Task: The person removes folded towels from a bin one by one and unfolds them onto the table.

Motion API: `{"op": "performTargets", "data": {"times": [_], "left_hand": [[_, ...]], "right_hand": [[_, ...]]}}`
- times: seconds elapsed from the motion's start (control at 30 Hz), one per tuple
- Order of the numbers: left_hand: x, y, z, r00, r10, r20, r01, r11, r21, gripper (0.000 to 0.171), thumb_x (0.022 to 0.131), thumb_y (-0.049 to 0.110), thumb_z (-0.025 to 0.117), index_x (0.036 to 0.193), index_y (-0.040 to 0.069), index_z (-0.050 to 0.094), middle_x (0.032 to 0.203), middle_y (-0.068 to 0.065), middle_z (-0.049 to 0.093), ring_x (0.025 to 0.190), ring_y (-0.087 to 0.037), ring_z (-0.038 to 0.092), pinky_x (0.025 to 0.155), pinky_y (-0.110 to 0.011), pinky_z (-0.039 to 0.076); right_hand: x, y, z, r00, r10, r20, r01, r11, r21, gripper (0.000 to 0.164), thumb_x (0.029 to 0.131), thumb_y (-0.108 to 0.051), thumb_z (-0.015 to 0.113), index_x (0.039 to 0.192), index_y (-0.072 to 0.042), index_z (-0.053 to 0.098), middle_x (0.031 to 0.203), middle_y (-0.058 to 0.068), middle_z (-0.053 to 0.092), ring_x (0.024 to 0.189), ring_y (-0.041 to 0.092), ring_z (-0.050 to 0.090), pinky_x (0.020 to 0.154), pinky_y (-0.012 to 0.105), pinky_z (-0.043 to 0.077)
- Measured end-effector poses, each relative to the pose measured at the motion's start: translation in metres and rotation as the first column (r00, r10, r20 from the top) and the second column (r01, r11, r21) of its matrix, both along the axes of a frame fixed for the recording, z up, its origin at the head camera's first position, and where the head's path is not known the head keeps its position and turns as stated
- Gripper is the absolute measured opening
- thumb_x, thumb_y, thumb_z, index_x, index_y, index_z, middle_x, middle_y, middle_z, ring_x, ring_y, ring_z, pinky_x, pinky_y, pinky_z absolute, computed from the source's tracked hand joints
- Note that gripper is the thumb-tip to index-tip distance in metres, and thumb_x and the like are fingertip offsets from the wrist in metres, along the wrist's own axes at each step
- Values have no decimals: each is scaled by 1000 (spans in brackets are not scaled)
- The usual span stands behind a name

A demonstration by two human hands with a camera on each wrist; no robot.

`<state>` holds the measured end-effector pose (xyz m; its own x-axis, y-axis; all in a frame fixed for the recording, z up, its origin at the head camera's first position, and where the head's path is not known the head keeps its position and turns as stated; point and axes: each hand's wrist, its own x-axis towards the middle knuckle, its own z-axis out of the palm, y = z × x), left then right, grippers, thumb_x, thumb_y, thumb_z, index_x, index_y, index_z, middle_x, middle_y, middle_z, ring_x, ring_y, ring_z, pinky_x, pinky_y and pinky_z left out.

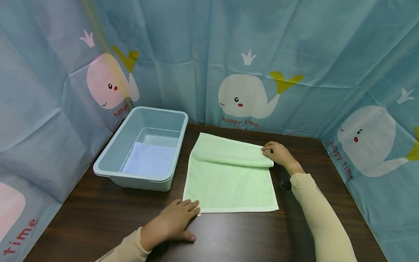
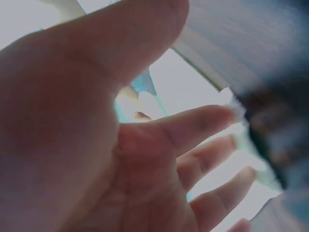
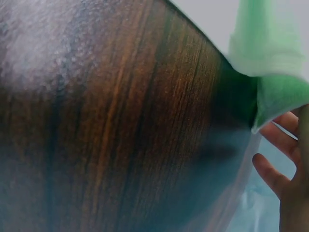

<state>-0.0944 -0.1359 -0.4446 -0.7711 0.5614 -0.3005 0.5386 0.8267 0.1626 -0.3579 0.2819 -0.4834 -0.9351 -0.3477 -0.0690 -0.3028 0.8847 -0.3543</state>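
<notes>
A light green towel (image 1: 229, 185) lies on the table, its far part folded over toward the near side as a flap (image 1: 234, 153). My left hand (image 1: 175, 220) rests at the towel's near left corner, with fingers spread and fingertips at the hem; the left wrist view shows the thumb (image 2: 140, 38) well apart from the fingers. At the flap's right end, my right hand (image 1: 279, 154) touches the green cloth with its fingertips. In the right wrist view the fingers (image 3: 282, 137) reach behind the cloth edge (image 3: 280, 94), and the thumb stands away from it.
A light blue plastic basin (image 1: 112, 151) stands left of the towel, with a folded pale blue cloth (image 1: 148, 160) in it. Blue curtains (image 1: 196, 43) printed with whales enclose the dark wooden table (image 1: 242, 236) at the back and both sides.
</notes>
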Motion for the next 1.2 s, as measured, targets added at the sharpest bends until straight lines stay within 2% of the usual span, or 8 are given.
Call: {"op": "performTargets", "data": {"times": [0.17, 0.37, 0.53, 0.7, 0.87, 1.0, 1.1, 1.2], "left_hand": [[3, 0, 7, 1000, -19, -20, 20, 999, 34, 65, 75, 58, 76, 123, 16, 68, 137, -3, 60, 123, -26, 59, 101, -47, 47], [5, -1, 12, 991, -75, -107, 80, 996, 39, 43, 73, 61, 77, 80, 19, 71, 91, 6, 58, 73, -15, 58, 60, -32, 44], [5, -2, 14, 993, -72, -90, 76, 996, 44, 39, 74, 59, 77, 78, 20, 75, 81, 8, 52, 64, -12, 54, 55, -30, 40], [3, -2, 16, 996, -60, -61, 63, 997, 48, 37, 77, 55, 76, 85, 20, 79, 79, 8, 52, 65, -11, 54, 60, -30, 37], [-2, 5, 16, 992, -76, -102, 82, 995, 53, 42, 82, 58, 69, 83, 16, 75, 80, 5, 58, 68, -15, 58, 66, -33, 42], [-5, 17, 13, 988, -104, -114, 114, 990, 81, 48, 87, 56, 66, 110, 15, 72, 110, 2, 67, 96, -18, 65, 86, -36, 49], [-7, 26, 9, 984, -149, -99, 157, 985, 75, 57, 89, 56, 64, 131, 18, 63, 137, 2, 60, 123, -20, 59, 102, -38, 47], [-7, 32, 5, 978, -188, -86, 193, 980, 55, 63, 90, 57, 63, 141, 21, 54, 149, 3, 52, 136, -20, 51, 108, -39, 45]], "right_hand": [[1, 0, 3, 1000, -2, 7, 2, 1000, 6, 37, 99, -28, 60, 130, -9, 65, 140, 19, 53, 126, 42, 52, 104, 59, 44], [0, 0, 4, 1000, -4, 7, 4, 1000, 21, 39, 97, -27, 63, 132, -10, 64, 140, 18, 53, 127, 41, 52, 104, 59, 44], [-2, -1, 1, 1000, 0, -6, 1, 999, 38, 39, 97, -26, 65, 133, -11, 64, 140, 18, 53, 126, 41, 52, 103, 58, 45], [-2, -2, 1, 1000, 5, -20, -4, 999, 45, 38, 96, -24, 65, 132, -10, 65, 138, 18, 54, 126, 41, 52, 103, 58, 45], [-1, -3, 1, 999, 11, -41, -9, 998, 60, 38, 96, -23, 65, 132, -10, 65, 137, 19, 55, 126, 41, 52, 103, 59, 45], [0, -2, 1, 999, 3, -48, 1, 998, 68, 38, 96, -22, 66, 132, -11, 65, 137, 18, 55, 126, 41, 52, 103, 58, 45], [0, -2, -1, 999, 2, -47, 1, 997, 72, 38, 96, -22, 66, 132, -11, 64, 138, 18, 54, 126, 41, 52, 103, 58, 45], [-1, -3, -2, 999, 8, -49, -4, 997, 72, 38, 96, -23, 66, 132, -11, 64, 138, 18, 54, 127, 41, 52, 103, 58, 45]]}}
